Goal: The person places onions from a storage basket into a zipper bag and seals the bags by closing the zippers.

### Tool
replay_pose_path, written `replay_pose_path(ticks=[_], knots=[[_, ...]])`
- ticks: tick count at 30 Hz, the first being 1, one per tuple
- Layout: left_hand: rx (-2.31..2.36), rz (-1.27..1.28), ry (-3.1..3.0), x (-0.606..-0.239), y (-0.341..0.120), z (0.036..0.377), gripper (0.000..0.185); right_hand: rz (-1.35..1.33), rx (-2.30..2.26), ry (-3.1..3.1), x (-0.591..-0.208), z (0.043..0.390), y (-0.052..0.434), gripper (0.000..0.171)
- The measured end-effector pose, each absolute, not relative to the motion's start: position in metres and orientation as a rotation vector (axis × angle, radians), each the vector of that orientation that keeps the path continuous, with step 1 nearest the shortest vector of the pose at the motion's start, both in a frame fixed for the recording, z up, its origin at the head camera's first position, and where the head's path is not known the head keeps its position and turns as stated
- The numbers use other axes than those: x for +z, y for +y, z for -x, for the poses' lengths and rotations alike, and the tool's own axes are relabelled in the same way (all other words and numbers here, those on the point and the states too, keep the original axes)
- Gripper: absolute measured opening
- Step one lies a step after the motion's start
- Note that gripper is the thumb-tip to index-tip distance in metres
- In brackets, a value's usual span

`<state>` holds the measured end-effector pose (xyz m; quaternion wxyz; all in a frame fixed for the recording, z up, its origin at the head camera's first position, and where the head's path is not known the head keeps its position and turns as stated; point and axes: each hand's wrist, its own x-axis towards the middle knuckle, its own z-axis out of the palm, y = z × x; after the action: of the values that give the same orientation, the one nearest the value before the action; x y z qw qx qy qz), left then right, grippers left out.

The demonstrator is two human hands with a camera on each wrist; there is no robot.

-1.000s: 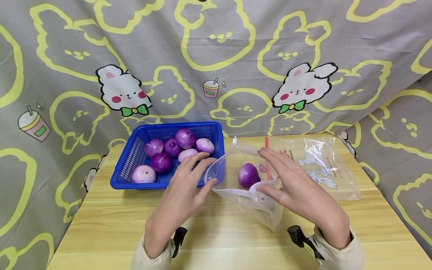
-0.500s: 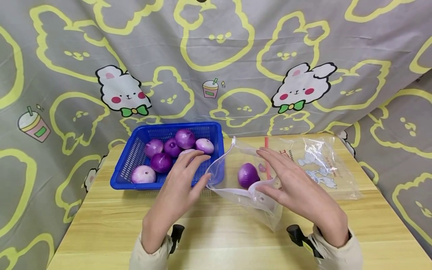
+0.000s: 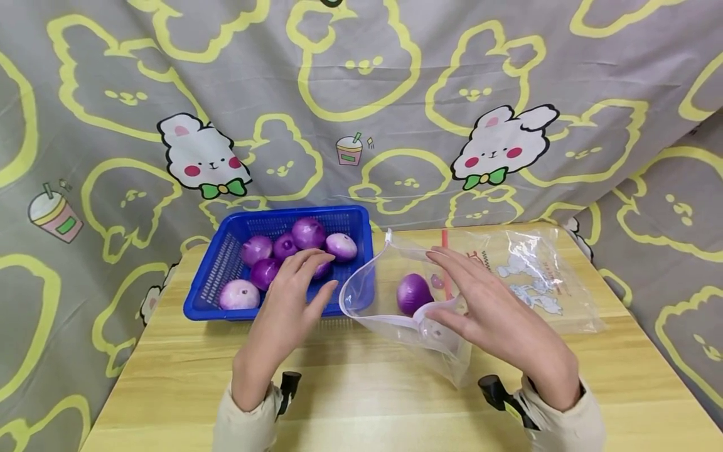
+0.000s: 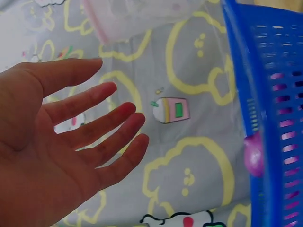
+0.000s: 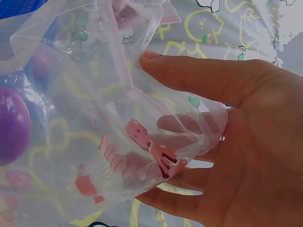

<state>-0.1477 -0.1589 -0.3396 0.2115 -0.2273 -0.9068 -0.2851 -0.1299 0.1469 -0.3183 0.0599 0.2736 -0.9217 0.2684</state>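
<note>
A clear zip-lock bag (image 3: 390,339) stands with its mouth wide open at the middle of the table. Inside it shows a purple onion (image 3: 414,294), also visible in the right wrist view at the left edge. My right hand (image 3: 497,314) holds the bag's right end, thumb on one side and fingers on the other. To the left, a blue plastic basket (image 3: 196,307) contains several onions (image 3: 240,294), some dark purple, some paler. My left hand (image 3: 285,314) hovers over the basket's front right part, its fingers spread apart and holding nothing, as the left wrist view (image 4: 80,127) confirms.
Another clear bag (image 3: 570,307) with a red strip and printed figures lies flat on the table at the right. A grey curtain (image 3: 395,88) with yellow outlines hangs right behind the wooden table (image 3: 361,408).
My left hand has moved away from the bag's left rim, leftward over the basket. My right hand keeps its hold on the bag, which stays in place.
</note>
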Motion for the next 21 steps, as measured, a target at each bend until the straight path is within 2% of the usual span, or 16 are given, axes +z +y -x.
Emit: replay_pose_path(ticks=[10,21], knots=[[-0.807,0.529,-2.517,-0.357,-0.154,0.16,0.03,-0.83,0.856,-2.818,-0.318,0.132,0.15,0.077],[-0.729,0.528,-2.521,-0.379,-0.153,0.192,0.03,-0.812,0.866,-2.825,-0.316,0.128,0.156,0.078]])
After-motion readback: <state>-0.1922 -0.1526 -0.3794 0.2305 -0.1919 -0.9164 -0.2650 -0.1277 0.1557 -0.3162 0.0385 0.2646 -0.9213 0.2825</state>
